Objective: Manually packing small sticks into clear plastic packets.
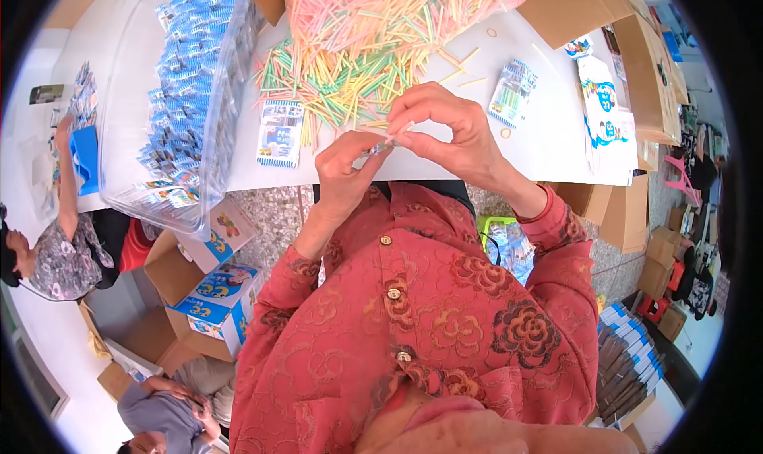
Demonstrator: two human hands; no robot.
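Observation:
Between my left hand (343, 172) and my right hand (449, 132) is a small, shiny plastic packet (381, 146), pinched at the table's near edge. Fingers of both hands are closed on it and hide most of it. Just beyond lies a heap of thin pastel sticks (342, 84), green, yellow and pink, spilling from a large clear bag (405, 9). One flat blue-and-white packet (279, 136) rests left of my hands. A similar packet (513, 92), with green sticks showing, lies to the right.
A clear plastic tub (119, 156) full of blue packets (191, 80) stands at left. Cardboard boxes (648, 80) border the right side, near a white-and-blue printed bag (602, 104). Open cartons (171, 267) stand below left. Another person's arm (67, 172) reaches over the far-left table.

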